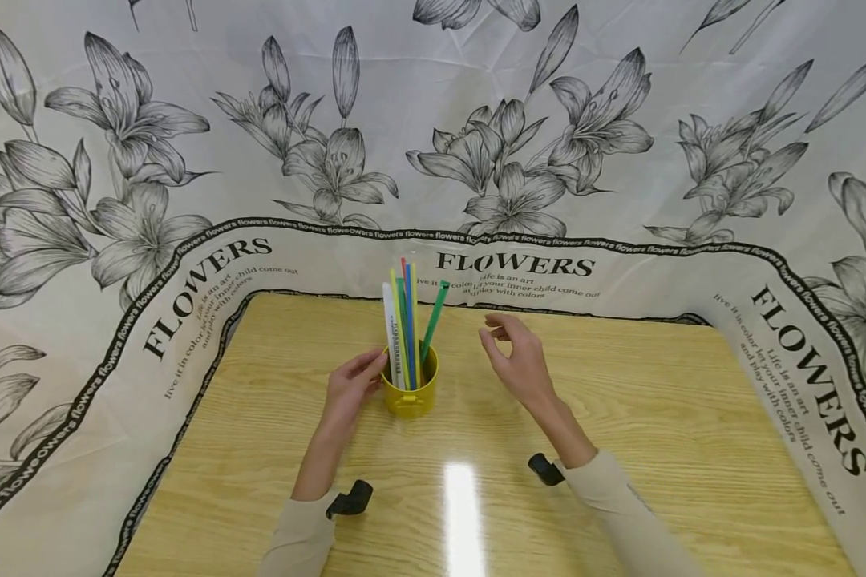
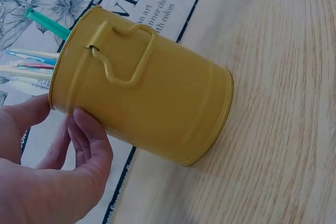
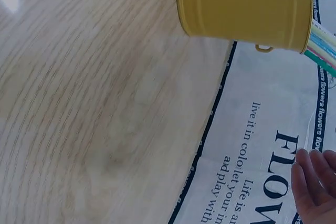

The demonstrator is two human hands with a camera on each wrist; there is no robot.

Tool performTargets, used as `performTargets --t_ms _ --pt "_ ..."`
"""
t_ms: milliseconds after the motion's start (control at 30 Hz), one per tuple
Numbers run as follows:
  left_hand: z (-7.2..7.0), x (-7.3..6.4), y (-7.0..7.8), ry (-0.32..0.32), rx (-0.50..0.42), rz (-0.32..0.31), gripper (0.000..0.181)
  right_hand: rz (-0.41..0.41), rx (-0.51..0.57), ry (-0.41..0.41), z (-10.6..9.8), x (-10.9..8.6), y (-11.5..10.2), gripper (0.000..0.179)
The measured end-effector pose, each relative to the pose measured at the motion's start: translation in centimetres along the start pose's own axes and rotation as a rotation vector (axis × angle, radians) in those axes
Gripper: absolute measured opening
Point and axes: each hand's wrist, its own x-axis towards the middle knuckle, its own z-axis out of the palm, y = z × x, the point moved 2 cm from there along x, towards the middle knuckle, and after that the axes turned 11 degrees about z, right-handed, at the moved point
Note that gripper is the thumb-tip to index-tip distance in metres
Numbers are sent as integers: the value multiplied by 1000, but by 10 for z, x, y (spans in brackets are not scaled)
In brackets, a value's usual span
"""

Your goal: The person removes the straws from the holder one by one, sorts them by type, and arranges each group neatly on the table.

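One hand, the person's left [image 1: 352,378], held a yellow metal pail [image 1: 409,407] by its left side, thumb and fingertips against the wall near the rim. To the pail's right, the right hand [image 1: 523,362] hung apart from it, fingers loosely bent, thumb apart, holding nothing. Inside the pail, a printed white stick [image 1: 395,353] leaned left, a green stick [image 1: 435,318] leaned right, and slim red, blue, yellow and green ones stood bunched between. It stood upright toward the far side of the wood-grain table [image 1: 649,417], before a lily-printed "FLOWERS" cloth [image 1: 418,96].
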Motion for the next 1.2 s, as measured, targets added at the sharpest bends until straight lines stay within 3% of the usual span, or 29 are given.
performTargets --t_ms 200,733,967,1200 --pt "-2 1 -1 -6 -59 -31 39 54 109 -46 18 1 -11 30" --pt "-2 -1 -2 -28 -75 -32 38 189 349 -169 49 9 -32 32" --pt "-3 1 -3 -26 -62 -44 40 234 350 -207 52 10 -43 31" --pt "-3 0 -3 -23 -69 -49 40 237 369 -205 61 13 -37 28"
